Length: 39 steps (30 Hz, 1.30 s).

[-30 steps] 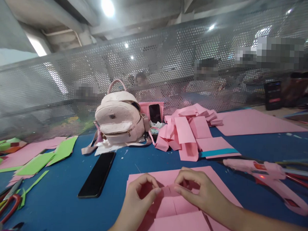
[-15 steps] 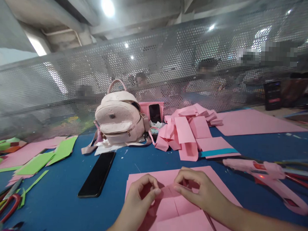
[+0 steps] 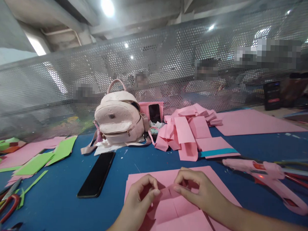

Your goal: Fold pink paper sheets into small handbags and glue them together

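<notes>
Both hands are over a small stack of pink paper sheets (image 3: 212, 178) at the bottom centre. My left hand (image 3: 141, 199) pinches the left part of a folded pink paper piece (image 3: 169, 208) between thumb and fingertips. My right hand (image 3: 198, 187) pinches the same piece near its upper right, thumb and index finger together. Creases run across the piece, and its upper flap is raised between the hands. Right of my right hand lies a pink glue gun (image 3: 265, 170) with a small red light glowing.
A black phone (image 3: 97, 174) lies left of the hands. Behind stand a pale pink backpack (image 3: 118, 117) and a heap of folded pink paper (image 3: 191, 130). Green paper (image 3: 36, 162) and scissors (image 3: 8, 204) are at the left. A perforated metal screen (image 3: 168, 68) spans the back.
The pink paper's upper flap is raised a little more between my fingertips. Both hands keep nearly the same position and grip.
</notes>
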Each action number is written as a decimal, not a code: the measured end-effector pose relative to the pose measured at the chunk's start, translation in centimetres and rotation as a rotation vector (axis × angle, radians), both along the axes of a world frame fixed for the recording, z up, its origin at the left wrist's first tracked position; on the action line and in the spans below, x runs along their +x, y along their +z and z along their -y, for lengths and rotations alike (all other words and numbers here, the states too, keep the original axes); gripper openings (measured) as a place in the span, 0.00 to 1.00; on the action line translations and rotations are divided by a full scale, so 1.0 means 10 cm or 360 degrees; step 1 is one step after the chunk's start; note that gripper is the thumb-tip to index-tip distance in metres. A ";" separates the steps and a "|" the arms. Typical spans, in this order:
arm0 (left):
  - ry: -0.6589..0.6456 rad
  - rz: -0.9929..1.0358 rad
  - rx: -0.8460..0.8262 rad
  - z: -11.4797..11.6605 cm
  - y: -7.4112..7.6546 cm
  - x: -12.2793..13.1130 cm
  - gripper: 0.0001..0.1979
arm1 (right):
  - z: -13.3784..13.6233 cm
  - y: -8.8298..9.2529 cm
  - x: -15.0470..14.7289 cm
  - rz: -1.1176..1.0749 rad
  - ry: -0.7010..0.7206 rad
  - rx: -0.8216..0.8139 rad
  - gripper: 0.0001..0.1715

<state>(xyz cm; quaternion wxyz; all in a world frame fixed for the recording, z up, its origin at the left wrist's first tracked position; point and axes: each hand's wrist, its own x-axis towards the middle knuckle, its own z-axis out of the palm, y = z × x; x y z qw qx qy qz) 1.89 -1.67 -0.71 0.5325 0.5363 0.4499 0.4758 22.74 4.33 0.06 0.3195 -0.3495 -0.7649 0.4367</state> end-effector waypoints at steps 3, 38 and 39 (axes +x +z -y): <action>-0.0002 -0.0001 0.0000 0.01 0.02 0.00 0.14 | 0.00 0.00 0.00 0.0003 0.0006 -0.0002 0.12; 0.0415 0.0055 0.0263 -0.05 0.03 -0.03 0.11 | -0.04 -0.03 0.02 -0.0045 -0.0033 -0.0004 0.14; 0.0455 0.0030 0.0263 -0.05 0.03 -0.02 0.10 | -0.04 -0.02 0.02 -0.0047 -0.0031 -0.0005 0.14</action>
